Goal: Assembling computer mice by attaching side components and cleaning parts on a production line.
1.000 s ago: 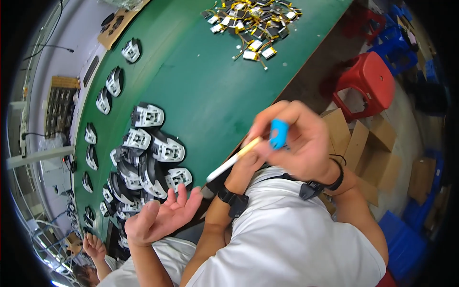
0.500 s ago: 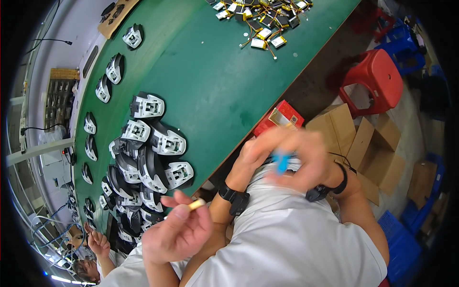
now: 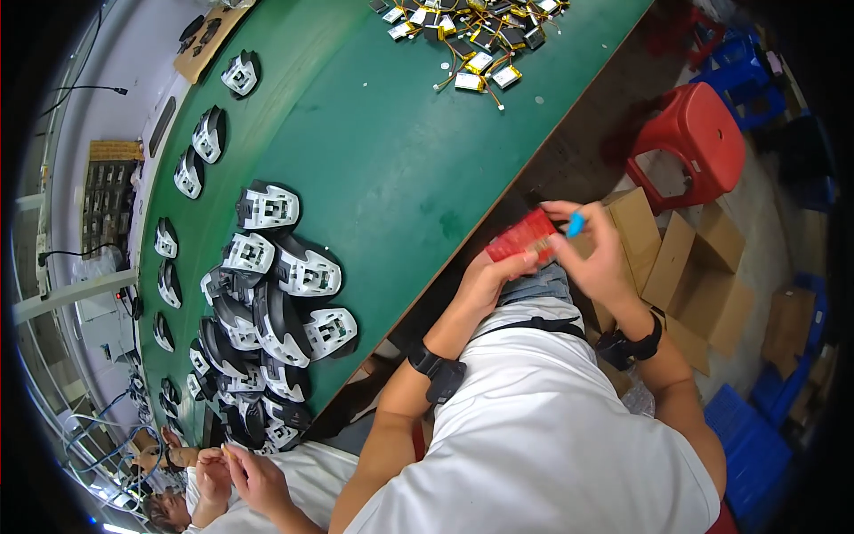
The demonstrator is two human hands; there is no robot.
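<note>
A small red box (image 3: 519, 237) is held in front of my waist, beside the table edge, tilted and partly smeared by motion. My left hand (image 3: 487, 280) is closed on its near left side, the thumb lying along it. At the box's right end is my right hand (image 3: 598, 258), its thumb and fingers bent around that end. A small blue cover (image 3: 576, 222), like a finger cot, sits on one finger of the right hand. What is inside the box cannot be made out.
Black-and-white mouse shells (image 3: 307, 269) are heaped on the green table (image 3: 391, 169), with more along its far side. Wired pouch batteries (image 3: 470, 82) lie at the top. A co-worker's hands (image 3: 240, 476) are lower left. A red stool (image 3: 698, 142) and open cartons (image 3: 694, 267) stand right.
My hands have come apart from each other and moved up onto the red box, which is now tilted between them. The co-worker's near hand has drawn back to the lower left.
</note>
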